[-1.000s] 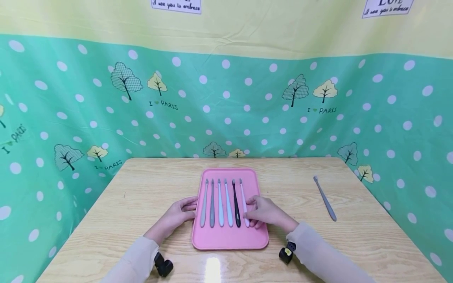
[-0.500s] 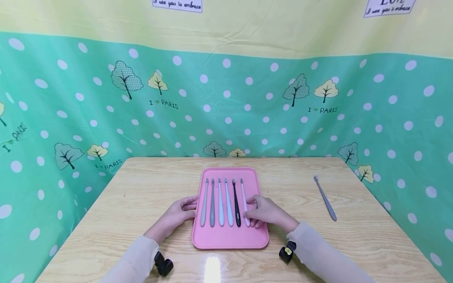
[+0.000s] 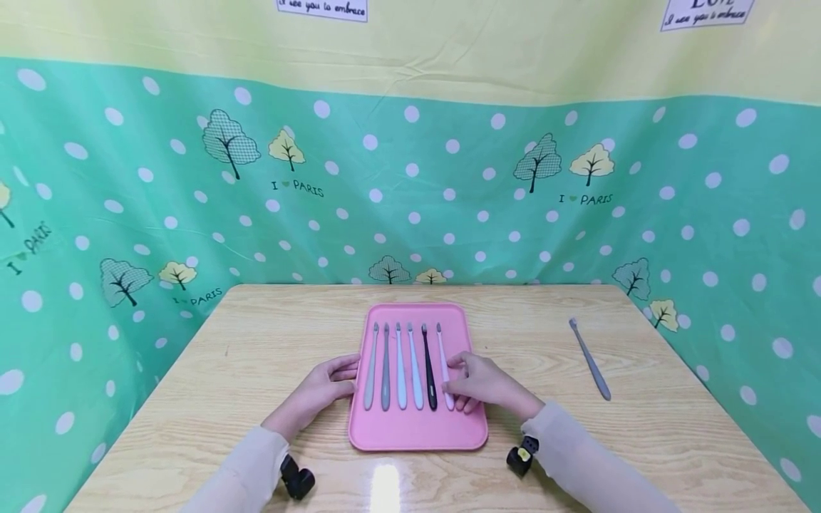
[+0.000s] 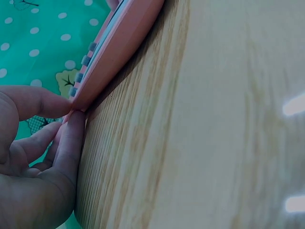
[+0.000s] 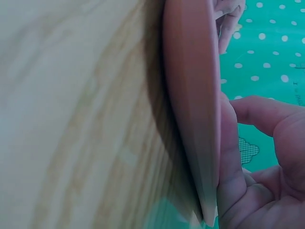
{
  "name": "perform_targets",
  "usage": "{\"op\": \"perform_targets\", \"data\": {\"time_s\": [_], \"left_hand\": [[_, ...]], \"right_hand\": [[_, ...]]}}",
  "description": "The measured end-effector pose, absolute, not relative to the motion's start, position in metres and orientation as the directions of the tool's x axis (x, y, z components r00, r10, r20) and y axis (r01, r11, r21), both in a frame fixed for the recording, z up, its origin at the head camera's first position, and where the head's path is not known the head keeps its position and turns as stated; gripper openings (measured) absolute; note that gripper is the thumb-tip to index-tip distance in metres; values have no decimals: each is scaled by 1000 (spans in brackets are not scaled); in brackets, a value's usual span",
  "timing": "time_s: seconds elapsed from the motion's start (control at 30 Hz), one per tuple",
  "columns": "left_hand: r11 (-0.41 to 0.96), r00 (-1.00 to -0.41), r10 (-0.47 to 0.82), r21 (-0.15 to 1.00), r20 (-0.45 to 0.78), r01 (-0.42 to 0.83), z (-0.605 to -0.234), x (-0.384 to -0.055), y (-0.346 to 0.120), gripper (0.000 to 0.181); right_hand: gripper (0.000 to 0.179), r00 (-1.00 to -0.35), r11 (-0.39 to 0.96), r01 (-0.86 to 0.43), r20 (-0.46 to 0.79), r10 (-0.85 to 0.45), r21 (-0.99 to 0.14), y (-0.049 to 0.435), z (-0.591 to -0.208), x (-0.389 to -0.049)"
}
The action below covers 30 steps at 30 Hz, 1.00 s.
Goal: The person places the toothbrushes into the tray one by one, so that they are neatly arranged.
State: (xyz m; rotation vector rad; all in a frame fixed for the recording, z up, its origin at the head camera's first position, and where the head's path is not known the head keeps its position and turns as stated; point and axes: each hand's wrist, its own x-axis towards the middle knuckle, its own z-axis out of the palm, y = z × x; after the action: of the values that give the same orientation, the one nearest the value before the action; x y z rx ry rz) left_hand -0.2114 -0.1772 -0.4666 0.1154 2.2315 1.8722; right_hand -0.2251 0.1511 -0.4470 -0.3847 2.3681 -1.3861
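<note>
A pink tray point(image 3: 417, 433) lies on the table with a row of several toothbrushes on it, heads pointing away. From the left come two grey toothbrushes point(image 3: 385, 377), two light blue ones point(image 3: 401, 377), a black one point(image 3: 429, 381) and a pale pink one point(image 3: 442, 356). My left hand point(image 3: 318, 390) pinches the tray's left edge between thumb and fingers, as the left wrist view shows. Over the tray's right side, my right hand point(image 3: 486, 383) pinches the pale pink toothbrush near its handle; its fingers partly cover it. The right wrist view hides that contact behind the rim.
Another grey toothbrush point(image 3: 590, 360) lies slanted on the wooden table point(image 3: 276, 320) to the right of the tray. A green dotted curtain point(image 3: 410, 192) hangs behind the table and along both sides. Each wrist wears a small black camera point(image 3: 297, 479).
Both hands, the tray and the toothbrushes stay practically in place. Only a very slight shift of the head view shows.
</note>
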Motion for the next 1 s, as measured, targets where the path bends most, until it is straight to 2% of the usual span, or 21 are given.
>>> {"op": "perform_targets", "data": {"time_s": [1.0], "left_hand": [[170,-971,198,981,-131,-97,-468,-213,-177,66]], "right_hand": [[34,-893,530,-135,-129,-432,-837,194,-428,-219]]}}
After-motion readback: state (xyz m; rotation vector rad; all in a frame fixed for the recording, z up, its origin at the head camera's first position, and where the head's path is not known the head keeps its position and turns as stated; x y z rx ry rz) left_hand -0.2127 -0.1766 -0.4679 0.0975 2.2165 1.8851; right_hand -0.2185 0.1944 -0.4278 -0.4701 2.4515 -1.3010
